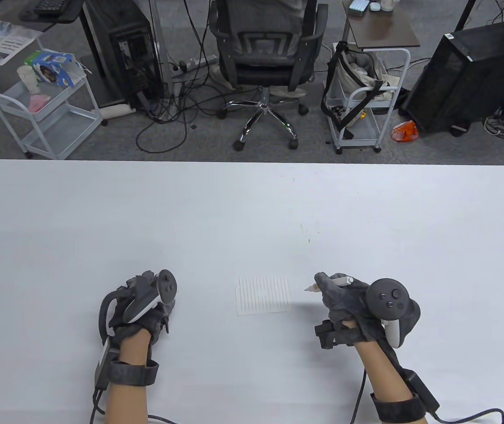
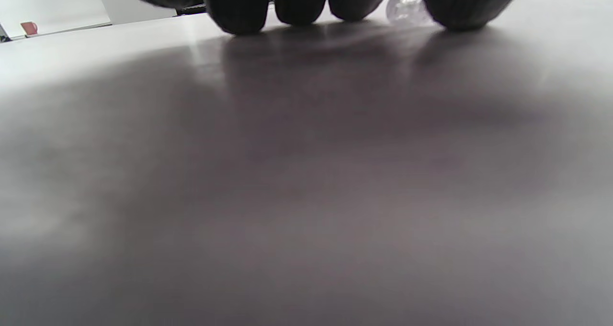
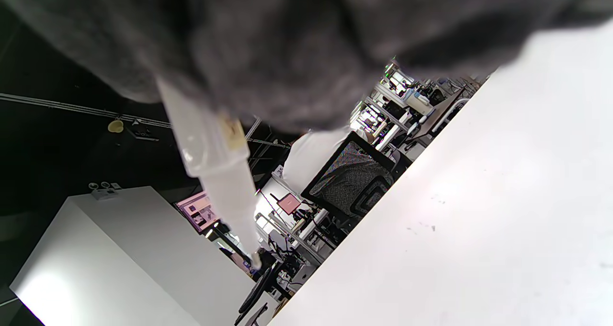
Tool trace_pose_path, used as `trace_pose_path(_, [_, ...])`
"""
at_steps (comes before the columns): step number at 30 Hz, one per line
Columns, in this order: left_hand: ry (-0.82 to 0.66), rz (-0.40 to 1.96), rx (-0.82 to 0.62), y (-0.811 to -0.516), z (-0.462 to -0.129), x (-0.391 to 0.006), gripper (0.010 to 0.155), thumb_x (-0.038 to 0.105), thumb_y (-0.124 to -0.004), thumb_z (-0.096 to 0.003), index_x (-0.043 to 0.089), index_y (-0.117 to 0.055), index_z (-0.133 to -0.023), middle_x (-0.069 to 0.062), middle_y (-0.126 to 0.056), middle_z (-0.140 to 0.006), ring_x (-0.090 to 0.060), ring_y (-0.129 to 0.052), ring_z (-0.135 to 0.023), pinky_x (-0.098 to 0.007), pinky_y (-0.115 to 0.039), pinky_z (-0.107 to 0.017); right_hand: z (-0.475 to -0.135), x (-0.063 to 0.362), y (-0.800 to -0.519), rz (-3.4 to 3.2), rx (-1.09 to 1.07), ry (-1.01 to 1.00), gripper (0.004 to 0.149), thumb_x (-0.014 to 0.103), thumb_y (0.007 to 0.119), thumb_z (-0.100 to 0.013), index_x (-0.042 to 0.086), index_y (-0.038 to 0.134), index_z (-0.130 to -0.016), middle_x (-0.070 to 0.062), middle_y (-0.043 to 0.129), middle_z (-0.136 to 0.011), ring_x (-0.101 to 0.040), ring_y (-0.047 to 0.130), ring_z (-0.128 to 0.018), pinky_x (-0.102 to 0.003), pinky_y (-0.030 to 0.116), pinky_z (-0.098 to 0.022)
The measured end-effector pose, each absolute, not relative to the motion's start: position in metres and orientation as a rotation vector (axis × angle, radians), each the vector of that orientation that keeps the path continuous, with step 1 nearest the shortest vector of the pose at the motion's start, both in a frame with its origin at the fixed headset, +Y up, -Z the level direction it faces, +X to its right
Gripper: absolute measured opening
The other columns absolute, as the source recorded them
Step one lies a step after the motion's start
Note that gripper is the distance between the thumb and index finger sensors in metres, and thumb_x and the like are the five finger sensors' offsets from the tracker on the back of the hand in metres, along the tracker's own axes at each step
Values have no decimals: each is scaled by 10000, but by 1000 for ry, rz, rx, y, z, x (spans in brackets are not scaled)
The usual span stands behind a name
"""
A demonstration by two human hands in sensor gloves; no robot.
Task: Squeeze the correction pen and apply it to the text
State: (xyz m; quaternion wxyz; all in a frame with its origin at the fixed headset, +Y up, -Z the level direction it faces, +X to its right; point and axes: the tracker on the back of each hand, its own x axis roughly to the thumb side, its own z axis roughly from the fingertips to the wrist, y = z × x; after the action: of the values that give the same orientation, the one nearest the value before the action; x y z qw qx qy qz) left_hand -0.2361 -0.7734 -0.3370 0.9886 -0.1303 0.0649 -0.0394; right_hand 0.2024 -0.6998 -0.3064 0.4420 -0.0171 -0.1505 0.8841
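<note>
A small white paper (image 1: 263, 295) with lines of text lies flat on the white table (image 1: 252, 212), between my hands. My right hand (image 1: 344, 300) grips a white correction pen (image 1: 338, 281), its uncapped tip (image 1: 308, 289) pointing left, just right of the paper's edge and apart from it. In the right wrist view the pen (image 3: 215, 173) sticks out from my gloved fingers. My left hand (image 1: 146, 304) rests on the table left of the paper, fingers curled down. In the left wrist view a small clear round thing (image 2: 407, 7) shows by the fingertips (image 2: 301, 3); I cannot tell whether they hold it.
Beyond the table's far edge stand an office chair (image 1: 263, 53), two white carts (image 1: 44, 110) (image 1: 362, 97) and computer towers (image 1: 464, 75) on the floor.
</note>
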Motion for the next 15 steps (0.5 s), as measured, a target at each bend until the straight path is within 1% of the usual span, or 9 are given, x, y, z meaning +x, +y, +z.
trace_pose_path(3, [124, -101, -244, -772, -338, -230, 632, 535, -732, -404, 312, -621, -984, -10, -642, -1072, -344, -746, -957, -544, -642, -710, -307, 201, -701, 2199, -41, -368, 417, 558, 807, -406, 165, 940, -359, -7, 1002, -156, -207, 941, -44, -418, 855, -186])
trace_pose_path(8, [96, -178, -239, -772, -340, -216, 505, 458, -736, -445, 295, -661, -916, 2, -736, -962, -288, -821, -839, -490, -691, -672, -306, 200, -701, 2207, -34, -366, 417, 559, 807, -405, 166, 940, -359, -7, 1003, -156, -207, 942, -43, -418, 855, -186])
trace_pose_path(15, [81, -221, -251, -773, -340, -212, 491, 467, -713, -439, 262, -643, -881, -1, -772, -884, -250, -846, -757, -474, -712, -638, -306, 199, -702, 2210, -29, -365, 419, 560, 807, -405, 166, 940, -360, -8, 1003, -157, -207, 942, -44, -417, 856, -185])
